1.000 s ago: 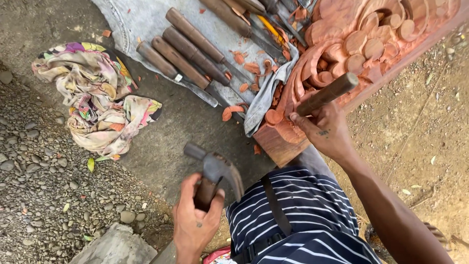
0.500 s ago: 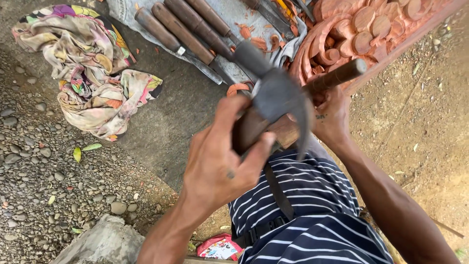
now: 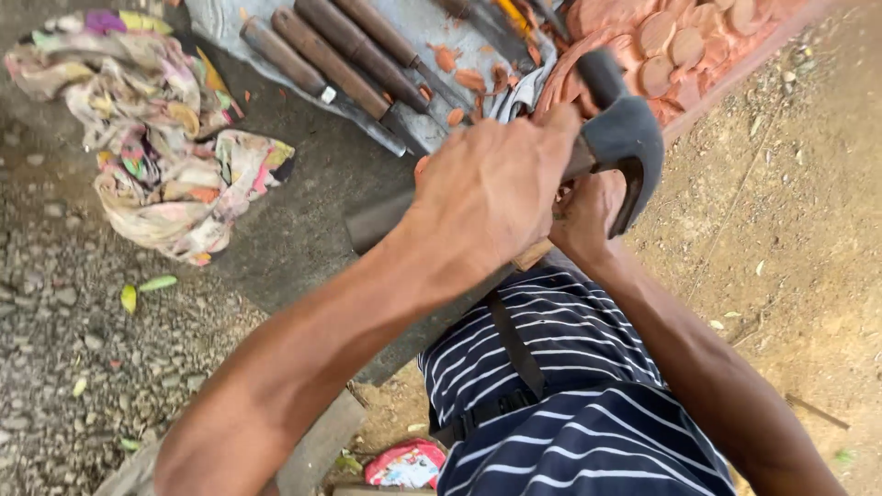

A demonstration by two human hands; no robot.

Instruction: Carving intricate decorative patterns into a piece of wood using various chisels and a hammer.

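The left hand (image 3: 496, 188), at upper centre of the frame, was closed in a full fist around the handle of a dark claw hammer (image 3: 625, 138), whose head sat directly over the right hand (image 3: 588, 216). The right hand's fingers were curled tight, apparently around a chisel handle that the hammer largely hid. The reddish carved wood panel (image 3: 680, 55) lay at upper right, touching the work point. Spare chisels (image 3: 340, 55) rested on a grey cloth (image 3: 230, 14) at upper centre, and a crumpled patterned rag (image 3: 156, 138) lay at upper left. Judged risk: with the hammer head so close above the knuckles, an off-centre strike could hit the right hand or gouge the relief.
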